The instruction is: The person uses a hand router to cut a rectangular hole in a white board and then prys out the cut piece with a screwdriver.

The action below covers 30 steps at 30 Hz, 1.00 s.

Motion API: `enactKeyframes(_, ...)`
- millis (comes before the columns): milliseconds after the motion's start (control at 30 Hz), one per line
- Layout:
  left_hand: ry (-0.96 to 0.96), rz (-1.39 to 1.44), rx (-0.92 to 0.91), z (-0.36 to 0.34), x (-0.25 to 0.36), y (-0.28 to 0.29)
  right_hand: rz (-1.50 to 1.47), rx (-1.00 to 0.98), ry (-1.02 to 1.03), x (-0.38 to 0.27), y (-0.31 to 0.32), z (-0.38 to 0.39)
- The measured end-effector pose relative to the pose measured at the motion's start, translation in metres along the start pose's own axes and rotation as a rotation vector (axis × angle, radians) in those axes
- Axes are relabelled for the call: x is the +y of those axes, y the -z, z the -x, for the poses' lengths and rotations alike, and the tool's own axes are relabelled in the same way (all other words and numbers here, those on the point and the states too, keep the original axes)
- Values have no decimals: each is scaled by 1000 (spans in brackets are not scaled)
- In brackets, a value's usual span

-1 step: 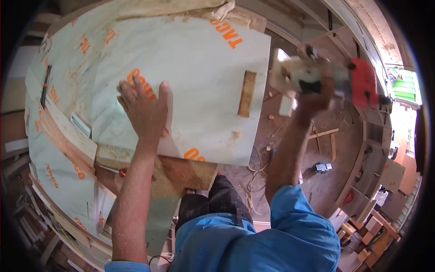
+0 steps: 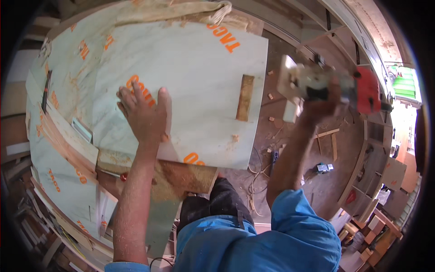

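Note:
My left hand [image 2: 144, 113] lies on a pale marble-patterned board [image 2: 199, 90] with orange lettering, fingers spread and holding nothing. My right hand [image 2: 322, 106] is wrapped round a power tool [image 2: 346, 88], held up off the board's right edge. This tool has a red motor end, a silver body and a pale flat plate at its left end; it is blurred, so its exact kind is unclear. Near the board's right edge runs a narrow brown rectangular recess [image 2: 245, 97]. A small heap of wood chips [image 2: 235, 138] lies below it.
Beneath the board is a dusty brown sheet [image 2: 186, 179]. Wooden strips [image 2: 68, 136] and more patterned panels [image 2: 68, 190] lie to the left. A cloth [image 2: 181, 12] lies along the far edge. On the floor are a cable [image 2: 253, 181], offcuts [image 2: 334, 146] and a small dark-and-light box [image 2: 324, 168].
The power tool in my right hand has shifted slightly to the right and nearer to me, a little farther from the board's edge. My left hand stays on the board.

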<state>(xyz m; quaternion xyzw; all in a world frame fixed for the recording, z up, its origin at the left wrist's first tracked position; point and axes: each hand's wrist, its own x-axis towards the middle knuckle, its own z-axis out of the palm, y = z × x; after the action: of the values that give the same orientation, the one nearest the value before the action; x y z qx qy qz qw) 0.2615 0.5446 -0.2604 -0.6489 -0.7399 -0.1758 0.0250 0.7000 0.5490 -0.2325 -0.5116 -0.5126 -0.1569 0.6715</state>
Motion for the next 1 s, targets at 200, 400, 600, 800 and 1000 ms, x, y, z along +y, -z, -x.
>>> enactKeyframes(200, 24, -49, -99, 1, -1, 3, -346, 287, -1091, 34, 136, 17)
enactKeyframes(400, 65, -7, -157, 4, 3, 2, -220, 370, -1395, 60, 274, 168)
enactKeyframes(600, 116, 101, -176, 4, 7, 3, -410, 419, -1811, 8, 336, 304)
enactKeyframes(800, 110, 46, -147, 1, 4, 8, -325, 532, -1981, -33, 319, 325)
enactKeyframes(1000, 102, 300, -130, -2, -1, 16, -480, 256, -1844, -74, 239, 198)
